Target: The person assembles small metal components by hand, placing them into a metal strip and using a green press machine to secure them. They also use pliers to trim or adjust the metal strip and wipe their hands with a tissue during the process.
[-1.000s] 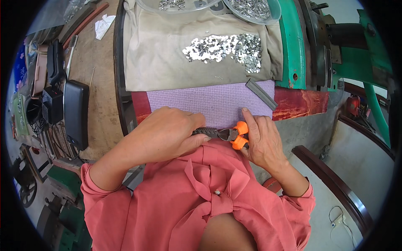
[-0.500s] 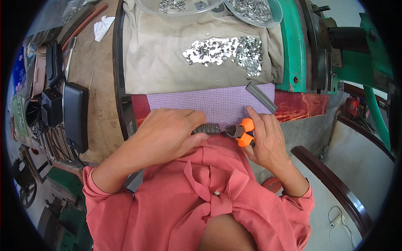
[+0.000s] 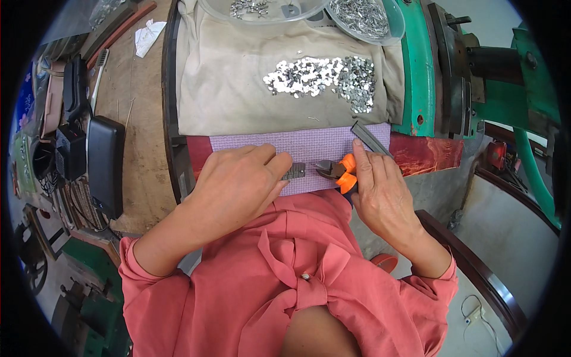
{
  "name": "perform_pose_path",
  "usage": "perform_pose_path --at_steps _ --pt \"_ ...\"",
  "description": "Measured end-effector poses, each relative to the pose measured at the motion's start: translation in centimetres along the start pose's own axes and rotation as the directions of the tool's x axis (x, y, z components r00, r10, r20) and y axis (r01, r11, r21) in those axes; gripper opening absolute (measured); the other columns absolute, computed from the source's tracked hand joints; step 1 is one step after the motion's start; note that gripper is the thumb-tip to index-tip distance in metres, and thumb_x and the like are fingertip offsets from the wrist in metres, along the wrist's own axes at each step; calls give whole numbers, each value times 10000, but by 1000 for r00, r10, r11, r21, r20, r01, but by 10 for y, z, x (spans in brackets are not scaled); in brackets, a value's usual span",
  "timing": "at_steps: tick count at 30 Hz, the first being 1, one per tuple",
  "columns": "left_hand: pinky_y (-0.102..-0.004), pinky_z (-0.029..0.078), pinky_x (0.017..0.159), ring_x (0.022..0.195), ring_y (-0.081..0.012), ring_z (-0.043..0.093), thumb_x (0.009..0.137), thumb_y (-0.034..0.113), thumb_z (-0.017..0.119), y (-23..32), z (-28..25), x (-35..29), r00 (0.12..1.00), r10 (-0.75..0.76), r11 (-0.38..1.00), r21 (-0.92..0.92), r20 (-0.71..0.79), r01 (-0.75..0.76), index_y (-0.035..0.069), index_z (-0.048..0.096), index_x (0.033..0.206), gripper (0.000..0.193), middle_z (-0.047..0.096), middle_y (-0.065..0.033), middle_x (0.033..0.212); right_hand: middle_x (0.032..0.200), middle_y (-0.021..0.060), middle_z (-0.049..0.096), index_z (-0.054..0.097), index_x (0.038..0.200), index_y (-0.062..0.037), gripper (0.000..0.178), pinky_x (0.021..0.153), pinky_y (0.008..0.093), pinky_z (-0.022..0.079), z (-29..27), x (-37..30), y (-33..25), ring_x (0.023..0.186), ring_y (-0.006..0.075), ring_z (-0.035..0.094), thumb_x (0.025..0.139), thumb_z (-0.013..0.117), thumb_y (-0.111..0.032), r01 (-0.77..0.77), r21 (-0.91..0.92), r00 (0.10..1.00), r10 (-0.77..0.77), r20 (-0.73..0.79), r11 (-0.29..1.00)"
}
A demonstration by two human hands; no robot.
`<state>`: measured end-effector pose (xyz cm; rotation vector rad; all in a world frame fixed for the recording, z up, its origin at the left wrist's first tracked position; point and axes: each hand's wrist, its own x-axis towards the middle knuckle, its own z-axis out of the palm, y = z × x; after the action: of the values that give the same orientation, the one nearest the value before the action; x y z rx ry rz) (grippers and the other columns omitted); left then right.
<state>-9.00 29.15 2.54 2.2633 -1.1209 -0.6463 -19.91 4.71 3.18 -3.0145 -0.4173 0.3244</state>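
Observation:
My left hand (image 3: 241, 181) is closed around a short, dark grey ridged metal piece (image 3: 295, 171). Only its right end sticks out past my fingers. In my right hand (image 3: 388, 190) are diagonal cutters (image 3: 347, 180) with orange on the handles, their jaws pointing left. The jaws look slightly parted and sit a small gap from the end of the metal piece. Both hands are over a purple woven mat (image 3: 250, 140), near my lap. A grey metal bar (image 3: 372, 140) lies slanted on the mat, just beyond my right fingers.
Small shiny metal bits (image 3: 306, 76) are spread on a beige cloth (image 3: 220, 77). Behind them stand two clear tubs, one (image 3: 399, 33) full of metal pins. Green machinery (image 3: 418, 83) borders the right. A wooden board (image 3: 140, 89) and a black case (image 3: 107, 166) are at left.
Both hands have shifted slightly away from my lap, bringing the metal piece and the cutters over the mat. The cutters' jaws now point a little more upward in the picture.

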Motion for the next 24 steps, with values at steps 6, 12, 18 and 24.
perform_pose_path --at_steps 6,12,18,24 --pt "-447 487 638 776 -335 634 856 248 695 -1 -1 2 1000 -10 1000 4 28 10 85 615 1002 233 596 -98 846 1082 177 570 466 1370 119 584 933 429 479 -2 5 -8 1004 312 564 829 576 -70 46 -95 999 -45 12 994" --pt "-446 487 635 770 -321 640 851 245 703 1 -2 4 999 -14 1000 15 45 14 85 616 996 233 599 -91 838 1069 163 567 474 1366 113 582 945 433 469 -3 10 -11 997 300 562 837 579 -105 81 -156 997 -81 7 984" --pt "-446 491 637 766 -310 643 842 241 712 -1 -1 6 999 5 999 33 53 -7 80 622 992 238 600 -88 835 1047 147 562 484 1361 97 546 935 419 467 -2 11 -11 985 284 551 869 576 -122 79 -161 997 -79 11 984" --pt "-453 495 637 779 -315 647 847 252 707 -4 1 8 998 2 1000 27 63 -4 80 629 997 241 603 -91 838 1021 132 550 495 1348 87 491 917 419 470 -3 15 -10 970 282 540 915 560 -134 116 -202 993 -119 -2 973"
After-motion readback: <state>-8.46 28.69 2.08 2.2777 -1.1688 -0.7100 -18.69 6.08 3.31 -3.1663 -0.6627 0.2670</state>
